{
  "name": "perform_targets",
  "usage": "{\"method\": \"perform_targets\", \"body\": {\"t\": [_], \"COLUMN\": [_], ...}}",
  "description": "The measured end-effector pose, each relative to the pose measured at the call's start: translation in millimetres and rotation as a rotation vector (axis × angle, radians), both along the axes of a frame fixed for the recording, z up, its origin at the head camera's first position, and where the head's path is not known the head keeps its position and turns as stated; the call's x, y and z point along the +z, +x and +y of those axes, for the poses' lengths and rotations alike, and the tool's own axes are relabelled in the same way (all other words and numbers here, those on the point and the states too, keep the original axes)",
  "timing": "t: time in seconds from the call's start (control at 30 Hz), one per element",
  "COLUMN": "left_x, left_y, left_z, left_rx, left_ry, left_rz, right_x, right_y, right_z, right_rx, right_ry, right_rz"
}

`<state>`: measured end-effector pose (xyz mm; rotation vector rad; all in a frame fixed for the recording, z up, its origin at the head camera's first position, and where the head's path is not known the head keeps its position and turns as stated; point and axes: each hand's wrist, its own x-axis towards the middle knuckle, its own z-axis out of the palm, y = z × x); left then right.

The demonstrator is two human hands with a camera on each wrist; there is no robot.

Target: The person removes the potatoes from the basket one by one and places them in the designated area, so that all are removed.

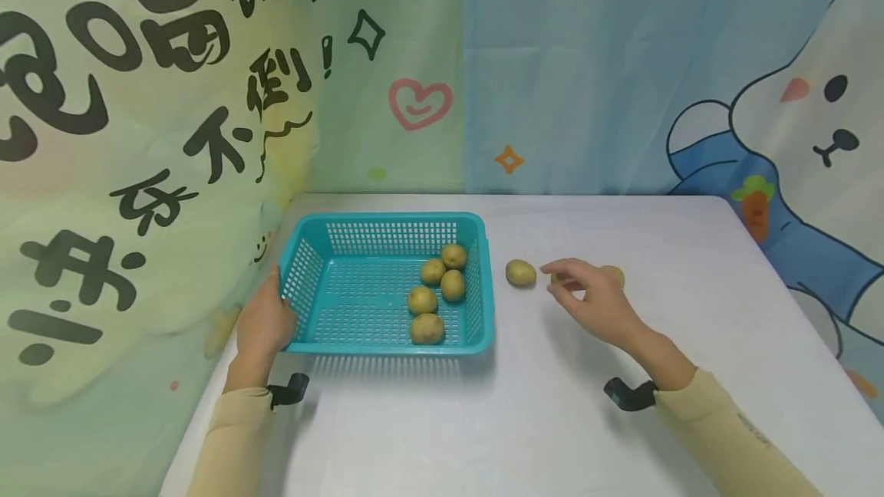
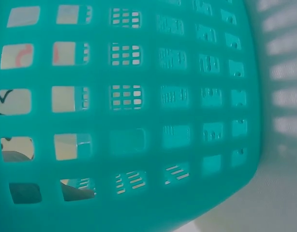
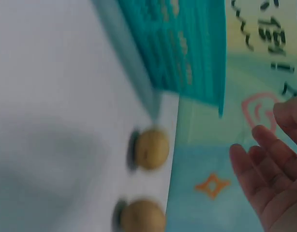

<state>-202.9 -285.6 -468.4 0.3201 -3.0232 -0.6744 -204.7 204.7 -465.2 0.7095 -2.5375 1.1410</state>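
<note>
A turquoise plastic basket [image 1: 387,357] with lattice walls stands on the table, with several small potatoes [image 1: 427,328] gathered toward its right side. My left hand [image 1: 265,318] grips the basket's left end; the basket's perforated wall [image 2: 153,116] fills most of the left wrist view. To the right of the basket lies a single potato [image 1: 521,273]. My right hand [image 1: 597,301] hovers over the table just right of it, fingers loosely bent with nothing between them. Behind that hand another potato [image 1: 613,276] is partly hidden. Two potatoes also show in the right wrist view, the nearer one [image 3: 143,216] cut by the frame edge.
The white tabletop [image 1: 442,428] runs up to a printed cloth backdrop [image 1: 573,83] at the back and on the left. A black wrist mount [image 1: 630,395] sticks out from the right sleeve, and another [image 1: 290,390] from the left.
</note>
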Motion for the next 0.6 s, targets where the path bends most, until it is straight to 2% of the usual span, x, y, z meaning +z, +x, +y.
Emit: {"method": "perform_targets", "body": {"t": [0.17,0.27,0.33,0.5,0.6], "left_x": [-2.9,-2.7,-3.2,-6.1,-6.3], "left_y": [-3.2,-6.1,-6.1,-2.0,-0.9], "left_z": [-2.9,-3.6,-3.3,-3.4,-3.2], "left_rx": [-0.028,-0.032,-0.027,-0.024,-0.016], "left_ry": [-0.008,-0.003,0.004,-0.016,-0.019], "left_rz": [-0.007,-0.002,-0.003,-0.005,0.006], "right_x": [3.0,4.3,2.4,-4.7,-2.3], "right_y": [1.0,-1.8,-1.8,3.0,0.8], "right_z": [-58.0,-91.1,-110.1,-144.9,-156.5], "right_rx": [0.192,0.279,0.304,0.297,0.288], "right_ry": [-0.14,-0.125,-0.036,0.287,0.366], "right_rz": [0.007,-0.043,-0.059,-0.125,-0.206]}}
